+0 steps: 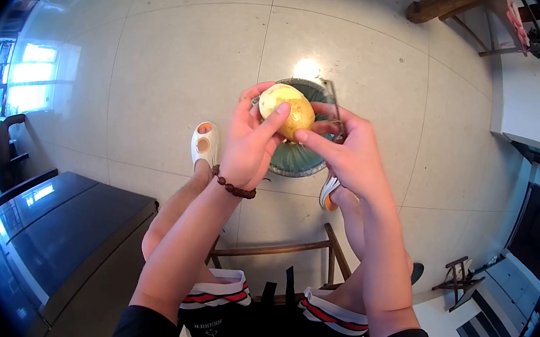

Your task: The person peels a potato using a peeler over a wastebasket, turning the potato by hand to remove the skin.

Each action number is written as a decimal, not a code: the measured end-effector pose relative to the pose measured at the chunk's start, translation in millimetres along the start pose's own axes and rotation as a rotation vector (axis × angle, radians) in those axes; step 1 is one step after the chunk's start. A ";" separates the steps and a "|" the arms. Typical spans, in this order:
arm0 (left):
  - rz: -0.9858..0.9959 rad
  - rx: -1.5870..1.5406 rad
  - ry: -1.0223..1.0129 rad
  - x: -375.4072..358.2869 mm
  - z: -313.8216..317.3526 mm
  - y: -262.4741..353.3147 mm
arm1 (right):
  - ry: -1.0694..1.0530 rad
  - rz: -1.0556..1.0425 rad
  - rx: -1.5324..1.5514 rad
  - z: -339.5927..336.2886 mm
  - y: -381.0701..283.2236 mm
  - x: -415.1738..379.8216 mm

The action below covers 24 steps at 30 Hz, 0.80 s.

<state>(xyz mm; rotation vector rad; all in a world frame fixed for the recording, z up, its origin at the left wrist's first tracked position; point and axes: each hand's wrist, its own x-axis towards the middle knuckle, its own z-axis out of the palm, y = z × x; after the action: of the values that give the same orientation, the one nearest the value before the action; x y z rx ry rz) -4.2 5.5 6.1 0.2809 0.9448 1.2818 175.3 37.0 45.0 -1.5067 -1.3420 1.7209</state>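
A partly peeled potato point(287, 110) is held up in front of me, pale and bare on its upper left, with yellow-brown skin on the rest. My left hand point(254, 134) wraps round it from the left, thumb lying across its face. From the right, my right hand point(345, 140) touches the potato's lower edge with its thumb tip. Its fingers hold a thin metal peeler point(333, 101) that sticks up beside the potato; part of it is hidden by the fingers. Directly below both hands stands a round bin point(300, 166) with a green liner, between my feet.
Pale floor tiles point(190, 48) surround the bin. At the lower left is a dark, shiny cabinet-like block point(73, 227). A wooden chair frame point(275, 248) shows beneath me, and wooden furniture point(441, 9) stands at the upper right.
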 end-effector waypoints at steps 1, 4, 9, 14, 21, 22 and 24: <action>-0.003 0.015 -0.012 0.0 -0.8 1.9 | 0.027 0.014 -0.013 -3.1 -3.7 -1.0; 0.029 0.143 -0.083 -2.4 -1.8 6.9 | 0.077 0.041 0.021 -11.1 -17.4 -7.3; -0.090 0.312 -0.265 0.8 -13.1 6.9 | -0.002 -0.012 0.003 -28.4 -9.7 -3.9; -0.180 0.222 -0.257 -10.9 -5.1 10.1 | -0.009 -0.119 -0.060 -25.5 -5.3 -1.7; -0.196 0.320 -0.220 -7.8 -9.7 15.2 | -0.051 0.041 -0.159 -26.2 -17.9 -3.2; -0.169 0.251 -0.196 -8.1 -8.7 12.7 | -0.026 0.015 -0.171 -23.3 -16.7 -3.1; -0.141 0.181 -0.170 -9.2 -6.5 10.8 | -0.005 -0.010 -0.184 -20.1 -12.8 -3.2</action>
<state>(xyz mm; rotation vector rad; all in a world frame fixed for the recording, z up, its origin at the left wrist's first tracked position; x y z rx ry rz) -16.3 -1.4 13.3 0.4490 0.9191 1.0284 191.9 46.4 59.7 -1.5917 -1.5437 1.6330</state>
